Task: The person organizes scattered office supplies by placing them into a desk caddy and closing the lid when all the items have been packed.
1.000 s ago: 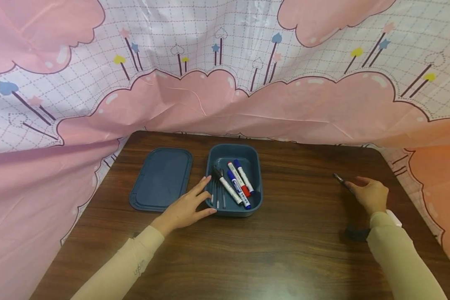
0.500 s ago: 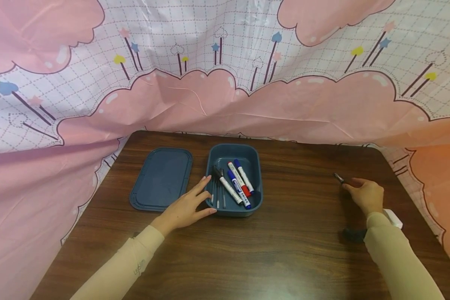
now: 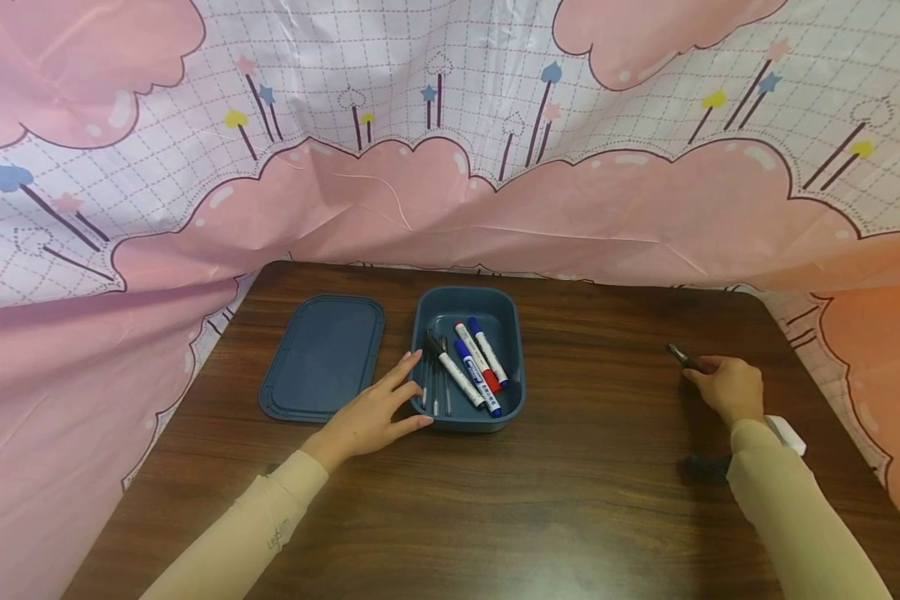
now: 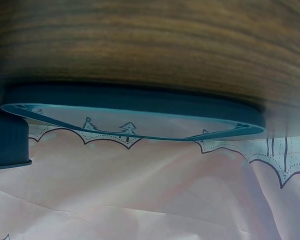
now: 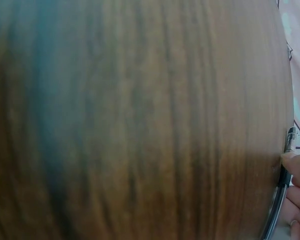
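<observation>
My right hand pinches a black-and-clear pen at the right side of the table. In the right wrist view, thumb and fingertips hold the pen around its dark part. My left hand rests with spread fingers at the near left corner of a blue-grey plastic box. Inside the box lie a black-capped marker, a red-capped marker, two blue-capped markers and several thin pens along the left side. My left fingers partly cover those pens.
Left of the box lies its flat blue-grey lid, also large in the left wrist view. A white object sits by my right wrist, partly hidden by the sleeve. A printed pink curtain hangs behind the brown wooden table.
The right hand has shifted a little left, with the pen now between its fingertips. The left hand has stayed in place at the box.
</observation>
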Demonstrator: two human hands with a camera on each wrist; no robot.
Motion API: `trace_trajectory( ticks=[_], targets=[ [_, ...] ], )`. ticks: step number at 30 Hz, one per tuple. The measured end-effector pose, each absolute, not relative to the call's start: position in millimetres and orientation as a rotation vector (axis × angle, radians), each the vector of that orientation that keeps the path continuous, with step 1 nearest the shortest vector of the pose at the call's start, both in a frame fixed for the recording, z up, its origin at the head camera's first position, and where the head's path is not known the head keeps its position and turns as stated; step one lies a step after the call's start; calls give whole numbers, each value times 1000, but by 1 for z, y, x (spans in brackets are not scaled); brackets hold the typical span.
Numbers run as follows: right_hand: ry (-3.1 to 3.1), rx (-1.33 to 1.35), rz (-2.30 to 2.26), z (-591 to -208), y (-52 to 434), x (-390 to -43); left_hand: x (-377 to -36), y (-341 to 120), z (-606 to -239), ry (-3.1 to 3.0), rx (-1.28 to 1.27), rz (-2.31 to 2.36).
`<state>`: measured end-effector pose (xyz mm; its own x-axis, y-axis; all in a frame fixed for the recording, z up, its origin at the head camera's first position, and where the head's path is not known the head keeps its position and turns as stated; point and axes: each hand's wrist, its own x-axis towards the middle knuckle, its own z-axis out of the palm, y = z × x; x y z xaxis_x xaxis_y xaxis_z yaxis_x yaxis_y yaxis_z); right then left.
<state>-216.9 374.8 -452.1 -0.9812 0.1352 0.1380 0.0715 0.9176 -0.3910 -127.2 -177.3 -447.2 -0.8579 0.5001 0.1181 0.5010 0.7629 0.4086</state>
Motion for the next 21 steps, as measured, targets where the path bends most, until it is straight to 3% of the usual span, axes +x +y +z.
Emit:
trace_trajectory(
  ticks=[21],
  targets=[
    [-2721,-32,579,-462,376,-217,-127,-177,-447,-2957,-828,-676]
  ],
)
